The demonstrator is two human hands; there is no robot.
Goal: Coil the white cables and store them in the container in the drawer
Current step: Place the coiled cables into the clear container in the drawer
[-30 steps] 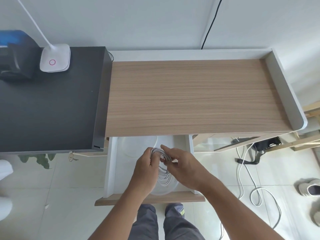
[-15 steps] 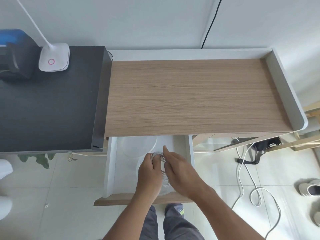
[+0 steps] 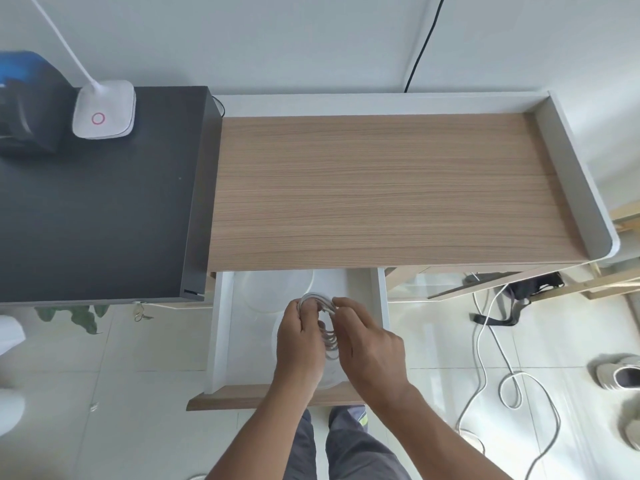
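Observation:
A coiled white cable hangs between both hands over the open white drawer below the wooden desk top. My left hand grips the left side of the coil; my right hand pinches its right side near the top. Under the hands sits a clear round container, mostly hidden by them. A second clear round piece, perhaps a lid or another container, lies at the drawer's back, partly under the desk edge.
The wooden desk top has a raised white rim. A black cabinet on the left carries a white lamp base. A loose white cable, a black strap and shoes lie on the tiled floor to the right.
Both hands with the coil have sunk lower into the drawer towards the clear container. The hands have closed in on the coil, which looks tighter.

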